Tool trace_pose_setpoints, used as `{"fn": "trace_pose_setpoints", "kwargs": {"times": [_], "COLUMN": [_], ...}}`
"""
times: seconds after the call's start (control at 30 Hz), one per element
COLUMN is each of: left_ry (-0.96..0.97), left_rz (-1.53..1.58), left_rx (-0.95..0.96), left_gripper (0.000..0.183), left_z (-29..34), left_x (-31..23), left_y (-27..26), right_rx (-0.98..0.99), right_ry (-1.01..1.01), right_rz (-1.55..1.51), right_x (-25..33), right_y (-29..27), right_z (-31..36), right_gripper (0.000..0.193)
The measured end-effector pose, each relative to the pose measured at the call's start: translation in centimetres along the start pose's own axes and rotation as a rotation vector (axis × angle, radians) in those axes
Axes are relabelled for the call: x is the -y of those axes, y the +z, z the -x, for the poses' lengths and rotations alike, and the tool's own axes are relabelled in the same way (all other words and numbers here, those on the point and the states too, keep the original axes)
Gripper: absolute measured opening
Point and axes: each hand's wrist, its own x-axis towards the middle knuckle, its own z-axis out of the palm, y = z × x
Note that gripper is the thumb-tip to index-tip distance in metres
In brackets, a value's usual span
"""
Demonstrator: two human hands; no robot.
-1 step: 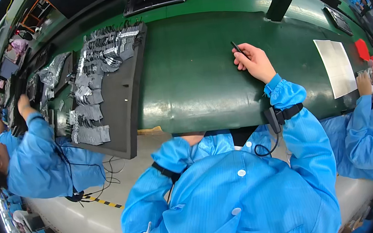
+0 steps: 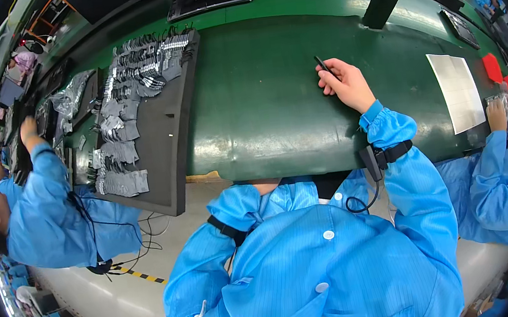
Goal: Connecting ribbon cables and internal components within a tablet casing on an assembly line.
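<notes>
A slim black stick-like tool (image 2: 321, 63) lies in the right grip (image 2: 346, 85), pinched between thumb and curled fingers, with 1 end jutting out past the fingertips toward the upper left; the rest is hidden by the hand. The grip is closed around it, above the green counter (image 2: 260, 107); whether the hand rests on the surface cannot be told. The right hand points up and to the left, its thumb on the near side, and the blue-sleeved forearm rises behind it from the lower right, with a black wristband (image 2: 393, 154) strapped around the sleeve. The left arm bends inward across the body; only a sliver of the left hand (image 2: 266, 187) shows at the counter's near edge, so how far its grip is open, or what it has hold of, cannot be told.
</notes>
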Motion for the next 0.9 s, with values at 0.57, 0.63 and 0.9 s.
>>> {"fn": "trace_pose_setpoints", "kwargs": {"times": [0.57,0.63,0.9], "left_ry": [-0.359,-0.299,-0.558], "left_rz": [0.404,0.348,0.777], "left_rx": [-0.053,-0.049,0.521], "left_gripper": [0.023,0.021,0.023], "left_z": [11.6,12.5,15.6], "left_x": [2.6,3.3,8.1], "left_y": [-1.8,-1.5,1.4], "right_rx": [-0.035,-0.040,-0.037], "right_ry": [0.008,-0.019,0.011], "right_rz": [0.092,0.075,0.078], "right_x": [0.4,0.3,0.8], "right_y": [-0.3,-0.1,-0.2], "right_z": [0.9,0.8,1.0], "right_gripper": [0.021,0.021,0.021]}}
